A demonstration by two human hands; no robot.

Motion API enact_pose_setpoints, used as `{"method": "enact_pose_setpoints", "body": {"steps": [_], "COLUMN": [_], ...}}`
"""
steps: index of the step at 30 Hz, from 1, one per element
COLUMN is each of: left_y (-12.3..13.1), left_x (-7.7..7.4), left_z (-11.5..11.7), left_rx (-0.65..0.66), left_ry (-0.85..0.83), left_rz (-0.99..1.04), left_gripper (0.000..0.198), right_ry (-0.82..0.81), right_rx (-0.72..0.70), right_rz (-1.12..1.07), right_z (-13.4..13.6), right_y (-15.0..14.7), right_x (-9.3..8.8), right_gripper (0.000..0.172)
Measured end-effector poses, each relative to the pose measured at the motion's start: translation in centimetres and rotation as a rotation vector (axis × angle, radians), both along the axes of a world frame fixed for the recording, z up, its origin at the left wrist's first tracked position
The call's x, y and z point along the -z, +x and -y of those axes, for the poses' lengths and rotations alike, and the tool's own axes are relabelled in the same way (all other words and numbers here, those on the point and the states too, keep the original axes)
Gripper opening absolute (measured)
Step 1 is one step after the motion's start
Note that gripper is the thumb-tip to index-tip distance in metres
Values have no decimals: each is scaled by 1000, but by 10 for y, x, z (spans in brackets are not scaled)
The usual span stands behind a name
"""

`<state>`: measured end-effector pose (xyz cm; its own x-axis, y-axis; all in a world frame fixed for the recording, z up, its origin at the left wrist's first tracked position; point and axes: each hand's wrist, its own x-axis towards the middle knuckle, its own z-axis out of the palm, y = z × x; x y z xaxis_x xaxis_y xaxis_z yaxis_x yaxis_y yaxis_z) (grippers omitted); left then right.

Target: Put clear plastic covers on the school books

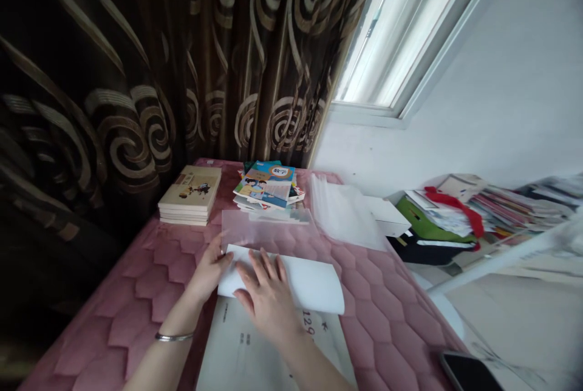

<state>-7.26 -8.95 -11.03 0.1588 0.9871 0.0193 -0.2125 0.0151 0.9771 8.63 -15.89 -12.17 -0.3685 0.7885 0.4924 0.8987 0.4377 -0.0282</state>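
Hand [272, 301] (right), palm-down, fingers spread; paper [316, 286] beneath

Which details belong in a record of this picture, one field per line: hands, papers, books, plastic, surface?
Left hand: at the white sheet's left end; grip unclear
Right hand: spread flat on that sheet
Nearer paper: printed page, partly covered
Books: beige stack, left; mixed pile, blue book uppermost
Plastic: clear sheet beyond the hands; translucent sheets, right
Surface: pink quilted cover

Left of the hands [272, 300], the pink quilted surface [132, 303] allows passage; ahead, cream books [190, 193] and a colourful book pile [268, 184] obstruct.
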Motion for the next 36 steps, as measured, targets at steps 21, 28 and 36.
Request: {"method": "enact_pose_setpoints", "body": {"steps": [21,28,36], "left_y": [10,8,8], "left_x": [6,12,13], "left_z": [1,-4,-7], "left_rx": [-69,-197,-259], "left_ry": [102,152,212], "left_rz": [-166,-296,-309], "left_gripper": [48,41,41], "right_ry": [35,-11,56], "right_rx": [-53,24,488], "right_rz": [-74,-377,-675], "right_z": [-5,-6,-22], "right_y": [4,35,127], "right_x": [0,-33,-26], "right_gripper": [34,17,52]}}
